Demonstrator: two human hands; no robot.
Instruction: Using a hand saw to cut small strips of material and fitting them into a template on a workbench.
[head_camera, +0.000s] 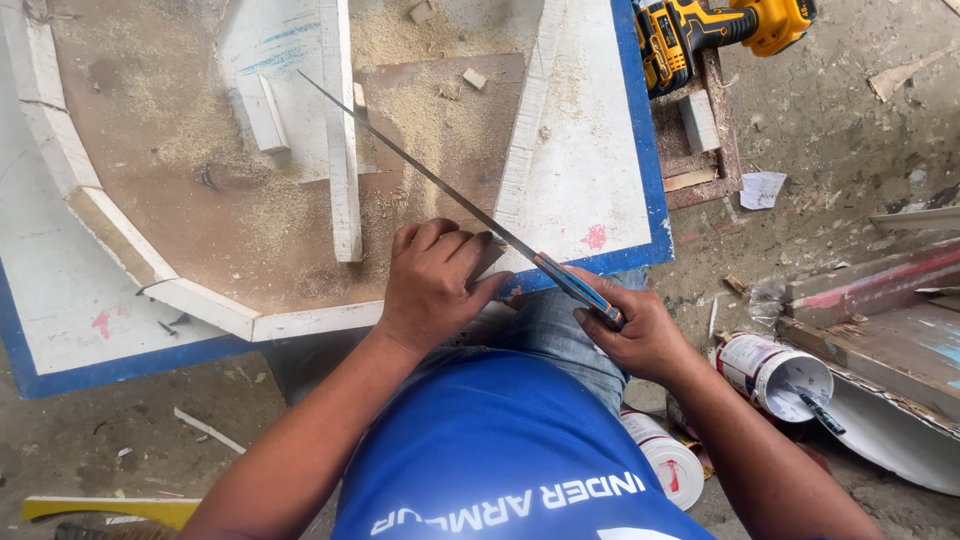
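Note:
My right hand (636, 327) grips the blue and orange handle of a hand saw (440, 185). Its long thin blade runs up and left across a brown wooden board (250, 220) dusted with sawdust. My left hand (435, 285) presses flat, fingers curled, on the board's near edge, right beside the blade. White wooden strips (342, 140) lie on the board, and a white-painted panel with a blue border (590, 150) sits to the right of the blade.
A yellow cordless drill (720, 30) rests on a small wooden tray at the upper right. White glue tubs (775, 372) stand on the dirty concrete floor by my right side, with one more by my knee. Painted planks (880, 290) lie at the right.

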